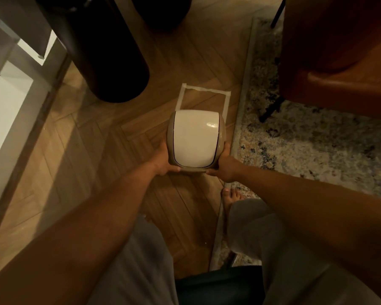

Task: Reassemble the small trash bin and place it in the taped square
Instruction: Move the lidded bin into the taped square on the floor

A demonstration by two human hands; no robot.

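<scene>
Head view: left hand (163,160) and right hand (223,165) each grip clamped on the swing-lid trash bin (195,140), held over the taped square (204,90)'s near edge; set down short, it could straddle the tape.

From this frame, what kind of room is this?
Likely a home living room: herringbone wood floor, patterned rug, brown leather chair. Both hands hold a small trash bin near the taped square.
</scene>
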